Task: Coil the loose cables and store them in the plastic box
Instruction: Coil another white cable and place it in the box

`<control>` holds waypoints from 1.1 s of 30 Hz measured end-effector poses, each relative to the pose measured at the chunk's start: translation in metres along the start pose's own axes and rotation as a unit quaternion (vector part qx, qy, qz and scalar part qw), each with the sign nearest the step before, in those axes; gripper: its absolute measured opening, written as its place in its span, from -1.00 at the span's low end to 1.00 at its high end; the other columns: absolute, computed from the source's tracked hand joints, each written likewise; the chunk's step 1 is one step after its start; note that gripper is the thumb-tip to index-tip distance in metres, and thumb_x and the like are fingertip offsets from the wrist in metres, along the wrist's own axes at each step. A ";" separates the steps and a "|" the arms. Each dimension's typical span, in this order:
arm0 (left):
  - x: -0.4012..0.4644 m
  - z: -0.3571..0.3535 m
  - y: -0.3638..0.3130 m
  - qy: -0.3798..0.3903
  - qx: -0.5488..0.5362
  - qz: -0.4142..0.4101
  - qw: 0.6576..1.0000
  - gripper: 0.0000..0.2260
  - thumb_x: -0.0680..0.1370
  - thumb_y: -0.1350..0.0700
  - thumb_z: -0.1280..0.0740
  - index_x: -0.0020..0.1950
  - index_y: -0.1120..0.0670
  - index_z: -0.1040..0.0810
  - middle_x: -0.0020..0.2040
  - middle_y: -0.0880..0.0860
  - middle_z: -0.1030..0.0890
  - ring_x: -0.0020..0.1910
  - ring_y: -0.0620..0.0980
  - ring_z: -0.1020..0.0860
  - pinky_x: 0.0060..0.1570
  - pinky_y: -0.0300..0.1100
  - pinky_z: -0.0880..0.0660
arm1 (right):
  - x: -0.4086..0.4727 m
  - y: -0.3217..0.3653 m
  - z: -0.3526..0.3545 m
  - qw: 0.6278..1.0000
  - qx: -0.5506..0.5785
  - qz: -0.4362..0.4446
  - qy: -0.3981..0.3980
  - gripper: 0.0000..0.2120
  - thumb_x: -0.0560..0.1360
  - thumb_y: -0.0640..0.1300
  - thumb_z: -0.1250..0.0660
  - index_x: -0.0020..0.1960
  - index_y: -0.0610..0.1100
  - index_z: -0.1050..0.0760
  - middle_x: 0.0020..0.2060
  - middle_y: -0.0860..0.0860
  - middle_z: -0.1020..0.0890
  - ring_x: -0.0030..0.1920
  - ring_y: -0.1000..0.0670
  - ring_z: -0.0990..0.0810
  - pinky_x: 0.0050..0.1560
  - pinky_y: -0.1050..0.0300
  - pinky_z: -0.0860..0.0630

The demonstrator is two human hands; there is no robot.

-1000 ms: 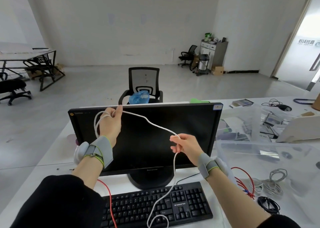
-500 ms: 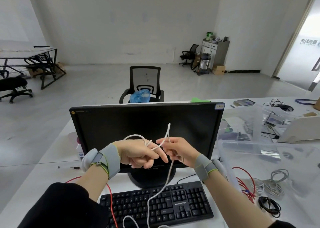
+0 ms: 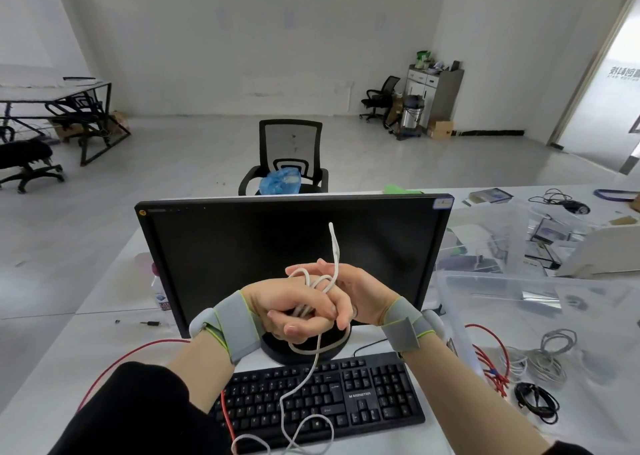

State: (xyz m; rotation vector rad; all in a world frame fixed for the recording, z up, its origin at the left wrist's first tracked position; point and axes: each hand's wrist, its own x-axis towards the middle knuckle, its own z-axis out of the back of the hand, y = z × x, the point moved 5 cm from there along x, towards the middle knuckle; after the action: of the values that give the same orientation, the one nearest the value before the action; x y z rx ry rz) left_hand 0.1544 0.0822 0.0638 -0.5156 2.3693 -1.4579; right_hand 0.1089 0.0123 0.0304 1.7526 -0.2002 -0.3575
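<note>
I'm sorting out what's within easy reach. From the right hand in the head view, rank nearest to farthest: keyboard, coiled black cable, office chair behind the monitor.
1. Keyboard: just below the right hand, on the desk in front.
2. Coiled black cable: on the desk, lower right.
3. Office chair: beyond the monitor, on the floor.

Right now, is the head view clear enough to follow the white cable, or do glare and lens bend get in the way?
Head view: the white cable reads sharp against the dark monitor; both hands, left hand and right hand, are in focus; wide-angle bend curves the frame edges; the bright doorway washes out the upper right; the plastic box is translucent, its contents hazy.
</note>
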 end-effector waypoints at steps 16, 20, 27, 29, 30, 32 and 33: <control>-0.024 0.022 -0.004 -0.183 0.058 0.015 0.981 -0.82 0.59 0.21 -0.18 0.08 0.21 -0.54 -0.53 -0.01 -0.43 -0.70 -0.23 -0.26 -0.69 -0.42 -0.21 | -0.005 -0.005 0.008 0.998 0.044 -0.003 -0.050 -0.59 0.59 0.05 -0.10 -0.26 -0.11 -0.56 -0.43 0.03 -0.49 -0.41 0.08 -0.34 -0.36 0.16 -0.10; -0.034 0.033 -0.006 -0.290 0.069 0.023 0.954 -0.83 0.62 0.27 -0.10 0.02 0.21 -0.49 -0.54 -0.01 -0.39 -0.70 -0.21 -0.23 -0.69 -0.41 -0.18 | -0.007 -0.004 0.008 0.994 0.070 0.016 -0.080 -0.63 0.61 -0.03 -0.06 -0.25 -0.17 -0.47 -0.47 0.05 -0.45 -0.53 0.16 -0.36 -0.56 0.31 -0.11; -0.047 0.050 0.005 -0.399 0.070 0.073 0.911 -0.83 0.63 0.30 -0.05 -0.06 0.16 -0.39 -0.49 0.01 -0.37 -0.66 -0.18 -0.22 -0.61 -0.37 -0.10 | -0.009 -0.024 0.010 0.994 0.080 -0.001 -0.075 -0.81 0.57 -0.13 -0.22 0.09 -0.18 -0.53 -0.11 0.02 -0.59 -0.37 0.16 -0.41 -0.55 0.36 -0.16; -0.045 0.049 0.009 -0.406 0.070 0.080 0.908 -0.84 0.63 0.31 -0.05 -0.08 0.15 -0.37 -0.49 0.00 -0.37 -0.65 -0.19 -0.21 -0.60 -0.37 -0.10 | -0.009 -0.027 0.008 0.994 0.070 -0.006 -0.082 -0.88 0.55 -0.23 -0.26 0.08 -0.17 -0.51 -0.26 0.05 -0.54 -0.42 0.17 -0.38 -0.56 0.38 -0.18; -0.042 0.049 0.011 -0.409 0.076 0.082 0.906 -0.83 0.63 0.31 -0.04 -0.09 0.15 -0.36 -0.50 -0.01 -0.37 -0.65 -0.19 -0.21 -0.60 -0.36 -0.10 | -0.009 -0.027 0.006 0.994 0.062 -0.007 -0.095 -0.90 0.54 -0.28 -0.28 0.03 -0.17 -0.50 -0.34 0.08 -0.50 -0.44 0.18 -0.35 -0.56 0.38 -0.18; -0.038 0.049 0.012 -0.414 0.102 0.095 0.900 -0.84 0.63 0.29 -0.05 -0.07 0.16 -0.37 -0.50 -0.01 -0.38 -0.64 -0.19 -0.22 -0.59 -0.36 -0.13 | -0.009 -0.028 0.005 0.990 0.030 -0.008 -0.135 -0.90 0.51 -0.34 -0.30 -0.07 -0.17 -0.49 -0.44 0.08 -0.43 -0.50 0.18 -0.31 -0.57 0.38 -0.19; -0.037 0.051 0.013 -0.418 0.125 0.105 0.894 -0.87 0.64 0.27 -0.06 -0.03 0.17 -0.38 -0.48 0.00 -0.40 -0.63 -0.18 -0.23 -0.58 -0.37 -0.16 | -0.008 -0.029 0.007 0.987 -0.003 -0.007 -0.162 -0.88 0.50 -0.35 -0.32 -0.12 -0.16 -0.49 -0.45 0.07 -0.43 -0.53 0.18 -0.30 -0.56 0.38 -0.21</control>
State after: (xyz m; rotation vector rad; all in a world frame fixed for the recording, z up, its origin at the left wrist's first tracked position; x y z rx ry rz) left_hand 0.2075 0.0647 0.0328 -0.6305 1.4832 -1.0988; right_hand 0.0969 0.0151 0.0022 1.6840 -0.4181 -0.6526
